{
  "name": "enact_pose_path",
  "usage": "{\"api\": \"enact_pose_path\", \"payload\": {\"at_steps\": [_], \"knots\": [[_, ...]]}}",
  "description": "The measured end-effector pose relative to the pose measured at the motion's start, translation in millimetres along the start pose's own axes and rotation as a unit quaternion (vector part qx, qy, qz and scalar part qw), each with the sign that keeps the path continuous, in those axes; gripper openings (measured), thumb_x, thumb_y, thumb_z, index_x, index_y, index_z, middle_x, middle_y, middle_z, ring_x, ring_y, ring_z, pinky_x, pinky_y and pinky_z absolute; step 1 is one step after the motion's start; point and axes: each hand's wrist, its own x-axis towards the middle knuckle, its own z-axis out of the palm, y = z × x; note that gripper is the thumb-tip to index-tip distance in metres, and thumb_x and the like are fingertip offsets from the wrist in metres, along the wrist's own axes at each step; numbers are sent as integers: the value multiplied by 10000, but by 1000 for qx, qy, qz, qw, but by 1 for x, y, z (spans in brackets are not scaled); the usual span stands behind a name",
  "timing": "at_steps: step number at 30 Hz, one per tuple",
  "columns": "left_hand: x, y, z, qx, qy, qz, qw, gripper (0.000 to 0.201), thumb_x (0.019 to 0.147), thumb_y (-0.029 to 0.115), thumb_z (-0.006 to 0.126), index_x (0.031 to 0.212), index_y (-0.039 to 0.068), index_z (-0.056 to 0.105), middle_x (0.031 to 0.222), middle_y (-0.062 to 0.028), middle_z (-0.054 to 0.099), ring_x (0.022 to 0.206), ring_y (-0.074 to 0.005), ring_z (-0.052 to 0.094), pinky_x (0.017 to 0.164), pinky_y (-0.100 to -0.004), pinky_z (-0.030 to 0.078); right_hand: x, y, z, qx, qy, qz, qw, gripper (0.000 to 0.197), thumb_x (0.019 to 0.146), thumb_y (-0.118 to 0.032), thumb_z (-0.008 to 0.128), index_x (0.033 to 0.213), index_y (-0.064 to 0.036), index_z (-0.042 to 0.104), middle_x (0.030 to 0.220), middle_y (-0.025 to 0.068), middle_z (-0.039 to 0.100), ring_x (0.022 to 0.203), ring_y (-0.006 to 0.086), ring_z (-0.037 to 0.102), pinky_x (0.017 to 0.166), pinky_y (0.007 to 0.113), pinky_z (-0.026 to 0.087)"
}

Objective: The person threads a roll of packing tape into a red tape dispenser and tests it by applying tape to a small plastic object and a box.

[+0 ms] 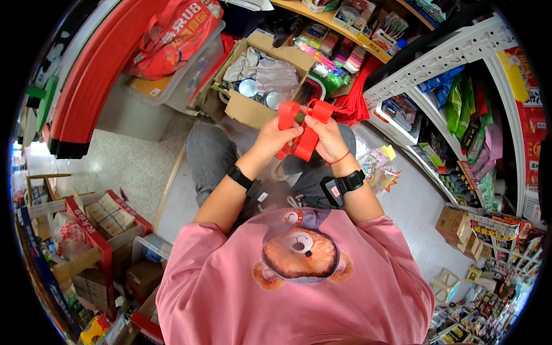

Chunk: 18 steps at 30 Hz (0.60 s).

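Note:
A glossy red strip (307,145), perhaps ribbon or plastic band, is held in front of me above my bent knees. It bends into rounded loops at its upper ends and hangs down in flat lengths. My left hand (275,138) is closed on its left part, thumb pointing inward. My right hand (329,138) pinches the right part with the thumb laid on top. Between the hands a small dark greenish bit shows, too small to name. A black band with a small box circles each wrist.
An open cardboard box (244,109) with grey cloths and round tins stands just beyond my hands. A bunch of red strips (357,99) lies to its right. A white metal shelf (443,60) with packets rises at right. Left are a clear plastic bin (167,86) and boxes.

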Motion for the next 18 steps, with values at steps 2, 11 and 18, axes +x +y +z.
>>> {"api": "enact_pose_path", "payload": {"at_steps": [2,11,18], "knots": [[-1,1,-2,13,0,-2,1000,117,828,127,664,884,67,580,677,15,554,561,-71,497,536,-227,404,2,1,-7,-24,37,-33,998,338,891,-104,615,1198,-3,515,1145,82,571,1009,183,585,864,339,492],[-5,10,6,72,44,20,996,208,792,75,639,990,48,580,704,-13,597,563,-93,552,517,-254,456,5,4,-11,-109,81,-66,989,332,882,-95,617,1189,6,542,1094,74,598,946,167,602,802,309,498],[3,-7,-12,161,92,37,982,145,794,116,649,906,30,618,745,-14,633,597,-79,565,551,-255,458,2,-16,-22,-130,126,-71,981,332,857,-79,615,1169,23,570,935,44,619,744,114,590,658,243,474]]}}
